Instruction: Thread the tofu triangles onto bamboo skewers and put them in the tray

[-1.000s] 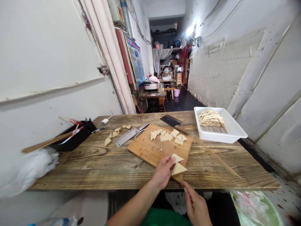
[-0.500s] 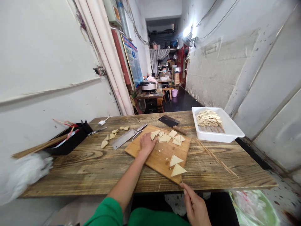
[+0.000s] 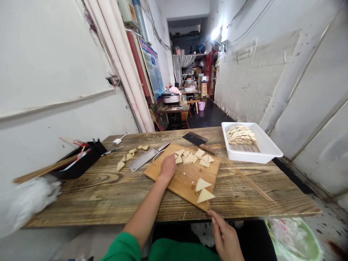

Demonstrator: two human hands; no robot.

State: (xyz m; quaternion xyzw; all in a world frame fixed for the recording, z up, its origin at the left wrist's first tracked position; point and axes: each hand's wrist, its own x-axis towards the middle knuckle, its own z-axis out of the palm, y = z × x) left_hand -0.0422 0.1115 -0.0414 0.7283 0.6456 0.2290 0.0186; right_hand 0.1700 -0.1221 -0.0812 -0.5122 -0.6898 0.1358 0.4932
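My right hand [image 3: 227, 237] is below the table's near edge, pinched on a thin bamboo skewer [image 3: 209, 206] that carries two pale triangular tofu pieces [image 3: 204, 190] lying on the wooden cutting board [image 3: 174, 173]. My left hand [image 3: 168, 166] reaches out over the board, its fingers curled onto a loose triangle [image 3: 178, 159] at the edge of a small heap of triangles [image 3: 196, 158].
A white tray [image 3: 268, 146] with skewered triangles stands at the right. Loose skewers [image 3: 248, 180] lie beside it. Two cleavers [image 3: 144, 159] [image 3: 199, 140] flank the board, scraps [image 3: 127, 157] and a black box [image 3: 81, 161] at left. A person sits far down the corridor.
My left hand let go of the skewered triangles, reached forward to the heap and now closes on a loose piece, drawn slightly back. The right hand has kept its hold on the skewer.
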